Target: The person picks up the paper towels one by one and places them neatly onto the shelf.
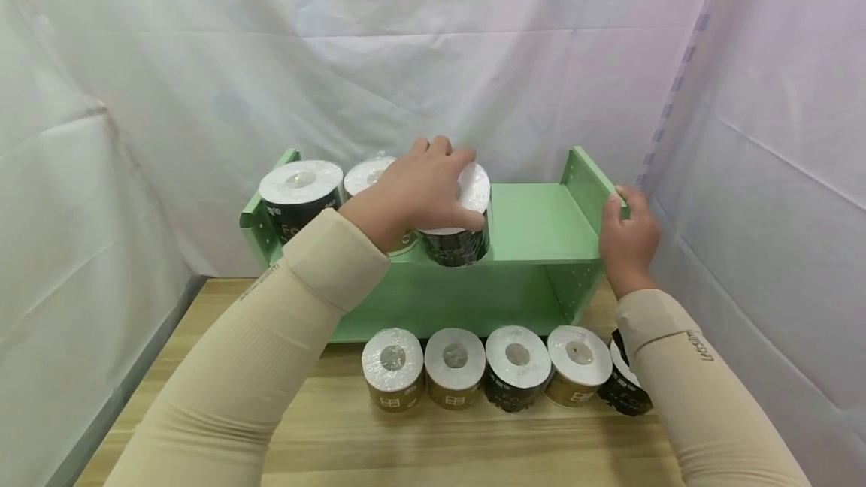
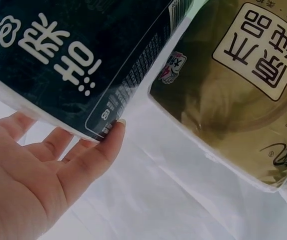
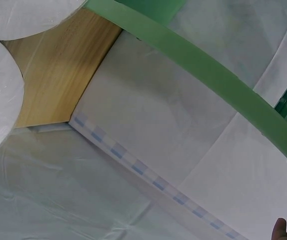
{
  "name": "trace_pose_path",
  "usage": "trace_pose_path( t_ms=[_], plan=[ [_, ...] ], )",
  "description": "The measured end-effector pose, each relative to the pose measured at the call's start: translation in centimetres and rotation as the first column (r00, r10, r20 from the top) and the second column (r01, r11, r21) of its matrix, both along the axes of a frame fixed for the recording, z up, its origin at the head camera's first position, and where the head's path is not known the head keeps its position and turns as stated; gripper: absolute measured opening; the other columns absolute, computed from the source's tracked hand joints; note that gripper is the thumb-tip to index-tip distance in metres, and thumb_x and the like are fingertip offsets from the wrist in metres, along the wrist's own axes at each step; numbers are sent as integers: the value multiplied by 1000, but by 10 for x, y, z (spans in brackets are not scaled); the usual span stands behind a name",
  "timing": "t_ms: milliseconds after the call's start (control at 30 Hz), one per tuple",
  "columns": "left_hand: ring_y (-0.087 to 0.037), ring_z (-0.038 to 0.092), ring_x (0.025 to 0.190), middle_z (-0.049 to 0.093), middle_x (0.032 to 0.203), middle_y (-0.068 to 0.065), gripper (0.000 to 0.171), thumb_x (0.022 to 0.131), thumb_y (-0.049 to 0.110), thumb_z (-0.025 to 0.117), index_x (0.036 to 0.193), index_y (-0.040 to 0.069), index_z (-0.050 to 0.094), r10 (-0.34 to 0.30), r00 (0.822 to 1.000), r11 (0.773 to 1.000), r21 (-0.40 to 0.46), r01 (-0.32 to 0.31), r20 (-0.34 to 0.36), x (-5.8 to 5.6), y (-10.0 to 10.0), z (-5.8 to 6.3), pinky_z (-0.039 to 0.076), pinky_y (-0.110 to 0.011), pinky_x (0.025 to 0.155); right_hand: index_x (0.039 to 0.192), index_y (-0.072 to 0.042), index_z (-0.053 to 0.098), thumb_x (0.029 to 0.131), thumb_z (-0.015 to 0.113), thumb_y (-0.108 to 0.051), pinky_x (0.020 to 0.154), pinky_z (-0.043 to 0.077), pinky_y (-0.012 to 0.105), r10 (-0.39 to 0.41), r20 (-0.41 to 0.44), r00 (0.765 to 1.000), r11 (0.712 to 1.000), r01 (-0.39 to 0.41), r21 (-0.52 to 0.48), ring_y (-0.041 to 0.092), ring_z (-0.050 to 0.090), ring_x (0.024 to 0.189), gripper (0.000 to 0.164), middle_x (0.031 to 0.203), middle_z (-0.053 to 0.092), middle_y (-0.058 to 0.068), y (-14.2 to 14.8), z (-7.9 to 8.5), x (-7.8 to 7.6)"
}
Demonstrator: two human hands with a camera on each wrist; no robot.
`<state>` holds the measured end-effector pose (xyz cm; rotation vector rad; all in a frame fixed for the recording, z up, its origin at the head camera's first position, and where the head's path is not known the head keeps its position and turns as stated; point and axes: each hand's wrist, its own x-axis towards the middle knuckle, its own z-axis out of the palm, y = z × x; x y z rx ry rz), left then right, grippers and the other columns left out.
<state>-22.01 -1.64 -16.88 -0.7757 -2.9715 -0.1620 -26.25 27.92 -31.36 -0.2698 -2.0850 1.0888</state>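
On the upper board of a green shelf (image 1: 534, 220), my left hand (image 1: 419, 190) grips a dark-wrapped toilet paper roll (image 1: 457, 248) by its white top. The left wrist view shows the fingertips right at the rim of that dark roll (image 2: 48, 55), with a gold-wrapped roll (image 2: 233, 95) beside it. Two more rolls, one dark (image 1: 301, 185) and one gold, stand to its left, the gold one partly behind my hand. My right hand (image 1: 629, 239) holds the top edge of the shelf's right side panel (image 1: 595, 183); only its fingertips show in the right wrist view.
Several wrapped rolls (image 1: 455, 359) stand in a row on the wooden table (image 1: 379, 449) in front of the shelf. The rightmost, a dark one (image 1: 625, 389), is partly covered by my right sleeve. White cloth walls (image 1: 406, 81) enclose the back and both sides.
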Motion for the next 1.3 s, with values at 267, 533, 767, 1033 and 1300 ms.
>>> trace_pose_path(
  t_ms=[267,533,767,1033,1300],
  plan=[
    [-28,36,112,40,131,-11,79,78,49,61,146,20,35,10,1000,1000,0,-10,4,-9,5,-2,47,-43,76,129,-4,60,100,42,-33,104,41,48,4,15,1000,1000,-4,-11,31,52,125,45,133,58,14,1,0,1],
    [-29,38,109,42,126,-12,76,77,50,62,142,19,38,8,1000,1000,4,-8,4,-14,10,-4,48,-44,76,127,-4,61,99,43,-32,103,42,48,-4,-2,1000,1000,4,-13,32,54,122,43,130,60,16,-1,0,1],
    [-31,38,111,40,131,-13,79,78,52,61,145,18,36,30,999,1000,-9,-30,19,-18,14,-4,48,-43,79,129,-5,60,100,43,-34,103,42,47,2,12,1000,1000,-2,-24,29,53,123,45,131,60,14,-1,-1,2],
    [-32,39,114,42,129,-13,76,78,55,60,141,17,40,60,998,998,-33,-61,-11,-21,21,-7,48,-46,84,128,-5,60,100,43,-33,102,43,49,-8,12,1000,1000,8,-11,31,54,122,44,130,60,15,-2,-1,2],
    [-32,40,114,44,128,-13,75,77,56,61,138,16,44,82,996,996,-35,-83,-33,-21,25,-9,49,-47,84,128,-5,60,99,42,-33,102,42,49,-14,10,1000,1000,14,-6,33,54,121,44,130,60,16,-5,1,3]
  ],
)
